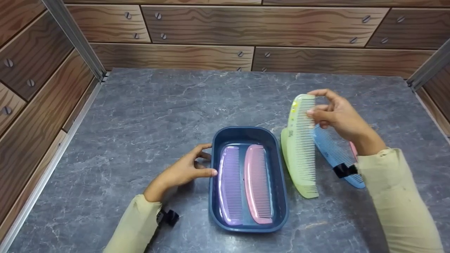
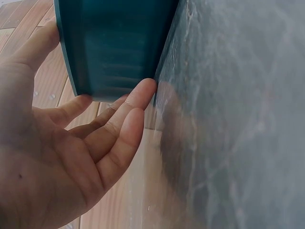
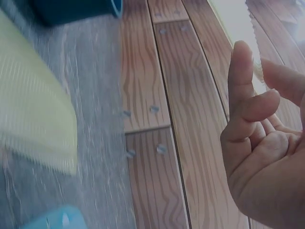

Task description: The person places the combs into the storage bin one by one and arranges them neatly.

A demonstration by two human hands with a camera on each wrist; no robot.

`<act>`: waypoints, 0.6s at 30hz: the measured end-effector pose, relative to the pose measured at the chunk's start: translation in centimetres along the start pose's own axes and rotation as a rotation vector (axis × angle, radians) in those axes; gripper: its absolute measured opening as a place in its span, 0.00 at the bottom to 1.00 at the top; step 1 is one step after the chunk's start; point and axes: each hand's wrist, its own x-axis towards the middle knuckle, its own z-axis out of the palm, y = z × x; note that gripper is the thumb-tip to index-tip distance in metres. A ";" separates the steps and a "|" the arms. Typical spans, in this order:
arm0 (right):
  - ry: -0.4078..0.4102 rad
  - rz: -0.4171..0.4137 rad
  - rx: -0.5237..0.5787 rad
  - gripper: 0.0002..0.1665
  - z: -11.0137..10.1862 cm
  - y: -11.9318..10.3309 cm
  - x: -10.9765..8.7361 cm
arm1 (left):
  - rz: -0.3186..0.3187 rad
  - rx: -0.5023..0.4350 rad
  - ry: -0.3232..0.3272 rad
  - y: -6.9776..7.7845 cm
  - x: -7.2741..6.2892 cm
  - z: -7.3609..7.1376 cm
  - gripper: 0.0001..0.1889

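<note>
A light green comb (image 1: pixel 302 130) hangs tilted from my right hand (image 1: pixel 337 116), pinched near its upper end between thumb and fingers. Behind it another green comb (image 1: pixel 284 144) shows mostly as a left edge; the two overlap, so where one ends is hard to tell. My left hand (image 1: pixel 182 170) touches the left side of a dark blue tub (image 1: pixel 284 196), thumb tip on the rim and fingers extended against the outer wall (image 2: pixel 109 52). Inside the tub a purple comb (image 1: pixel 230 186) and a pink comb (image 1: pixel 258 186) lie side by side, teeth facing right.
Right of the green combs, a blue comb (image 1: pixel 332 147) lies on the grey marbled table (image 1: pixel 168 105), partly covered by the right wrist. A bit of something pink (image 1: pixel 353 149) shows beside that wrist. Wood-patterned panels (image 1: pixel 263 26) stand behind the table and at both sides.
</note>
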 end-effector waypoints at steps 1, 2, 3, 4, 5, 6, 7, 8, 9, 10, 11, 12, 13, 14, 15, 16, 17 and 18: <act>-0.003 0.005 -0.005 0.25 0.4 0.0 0.1 | 0.000 0.000 0.000 0.0 0.0 0.0 0.45; -0.004 0.010 -0.017 0.24 0.7 0.0 0.2 | 0.000 0.001 0.001 0.0 0.0 0.0 0.45; -0.004 0.014 -0.023 0.24 1.1 0.0 0.3 | -0.001 0.000 0.002 0.0 0.0 0.0 0.45; -0.005 0.019 -0.029 0.24 1.5 0.1 0.4 | -0.003 0.000 0.003 0.0 -0.1 0.0 0.45; -0.007 0.027 -0.031 0.24 1.8 0.1 0.5 | -0.006 0.000 0.004 0.1 -0.1 0.0 0.45; -0.009 0.038 -0.037 0.24 2.2 0.1 0.6 | -0.005 0.001 0.005 0.1 -0.1 0.0 0.45; -0.012 0.048 -0.038 0.23 2.6 0.2 0.7 | -0.003 0.001 0.003 0.1 -0.1 0.0 0.45; -0.015 0.057 -0.043 0.23 2.9 0.2 0.7 | -0.001 0.001 0.003 0.1 -0.1 0.0 0.45; -0.018 0.066 -0.040 0.23 3.2 0.2 0.8 | -0.002 0.001 0.004 0.1 0.0 0.0 0.45; -0.023 0.075 -0.049 0.23 3.5 0.2 0.8 | -0.004 0.002 0.006 0.0 0.0 0.0 0.45; -0.027 0.083 -0.056 0.23 3.8 0.2 0.9 | -0.005 0.002 0.007 0.0 0.0 0.0 0.45; -0.029 0.087 -0.069 0.23 4.1 0.3 1.0 | -0.005 0.003 0.008 0.0 0.0 0.0 0.45; -0.033 0.093 -0.076 0.23 4.3 0.4 1.0 | -0.005 0.003 0.007 0.0 0.0 0.0 0.45; -0.037 0.097 -0.087 0.23 4.6 0.5 1.1 | -0.009 0.003 0.009 0.0 0.0 0.0 0.45; -0.040 0.101 -0.091 0.23 4.9 0.6 1.2 | -0.015 0.004 0.011 0.0 0.0 0.0 0.45; -0.047 0.104 -0.100 0.23 5.1 0.7 1.3 | -0.016 0.004 0.011 -0.1 0.0 0.0 0.45; -0.053 0.108 -0.103 0.23 5.4 0.9 1.4 | -0.015 0.005 0.011 -0.1 0.0 0.0 0.45; -0.061 0.112 -0.106 0.23 5.6 1.0 1.5 | -0.013 0.006 0.010 -0.1 0.0 0.0 0.45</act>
